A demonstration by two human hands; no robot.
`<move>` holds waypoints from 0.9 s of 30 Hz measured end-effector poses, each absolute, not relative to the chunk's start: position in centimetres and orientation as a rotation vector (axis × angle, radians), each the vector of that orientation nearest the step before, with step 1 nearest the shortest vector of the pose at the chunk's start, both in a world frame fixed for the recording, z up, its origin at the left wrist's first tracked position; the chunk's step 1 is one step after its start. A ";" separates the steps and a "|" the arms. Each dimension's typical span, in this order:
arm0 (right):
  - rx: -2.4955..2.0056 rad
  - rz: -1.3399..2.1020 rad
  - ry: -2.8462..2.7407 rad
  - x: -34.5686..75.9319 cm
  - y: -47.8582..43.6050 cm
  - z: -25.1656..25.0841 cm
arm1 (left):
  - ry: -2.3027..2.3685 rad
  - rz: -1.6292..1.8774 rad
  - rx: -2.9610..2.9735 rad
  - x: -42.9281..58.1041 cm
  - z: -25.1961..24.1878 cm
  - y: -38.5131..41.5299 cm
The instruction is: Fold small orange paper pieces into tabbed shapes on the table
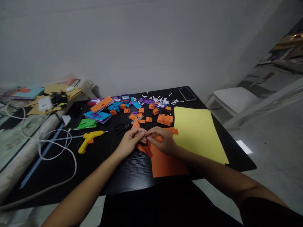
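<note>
Sheet of orange paper [167, 163] lies beneath the right hand [163, 141], left hand [133, 138] beside it; narrow grips, contents cannot be told.

Glue gun [90, 137] left of scissors [128, 125] — paper sheet [165, 162] under right hand [163, 141]

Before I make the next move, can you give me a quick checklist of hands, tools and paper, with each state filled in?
1. Left hand and right hand free of paper: cannot tell; they are close together, hiding whatever is between the fingertips.
2. Orange sheet uncovered: not ok; the right hand is over its upper part.
3. Yellow paper uncovered: not ok; the right forearm crosses its near edge.
4. Glue gun apart from the hands: ok; it lies to their left.
5. Scissors closed: cannot tell; the blades are hard to make out.
</note>
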State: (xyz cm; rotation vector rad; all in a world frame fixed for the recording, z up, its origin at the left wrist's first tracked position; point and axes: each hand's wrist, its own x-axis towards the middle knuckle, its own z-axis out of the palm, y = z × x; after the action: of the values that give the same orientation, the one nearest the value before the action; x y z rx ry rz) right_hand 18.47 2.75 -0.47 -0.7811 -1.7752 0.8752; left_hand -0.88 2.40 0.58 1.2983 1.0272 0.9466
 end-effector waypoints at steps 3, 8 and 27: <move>-0.802 0.862 -1.808 18.4 2.8 -0.7 | 1.027 0.925 1.349 -0.8 0.3 2.4; -0.844 0.852 -1.825 18.5 3.1 -1.3 | 1.157 0.877 1.825 -1.7 1.6 2.3; -0.878 1.185 -1.530 18.2 3.2 -1.1 | 1.086 0.842 1.706 -2.8 1.5 2.7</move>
State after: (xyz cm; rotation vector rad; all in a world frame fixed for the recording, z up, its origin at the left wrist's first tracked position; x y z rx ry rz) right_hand 18.20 3.21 -1.11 -0.8781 -1.5300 1.1847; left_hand -2.75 2.67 1.47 1.7058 1.0862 0.8419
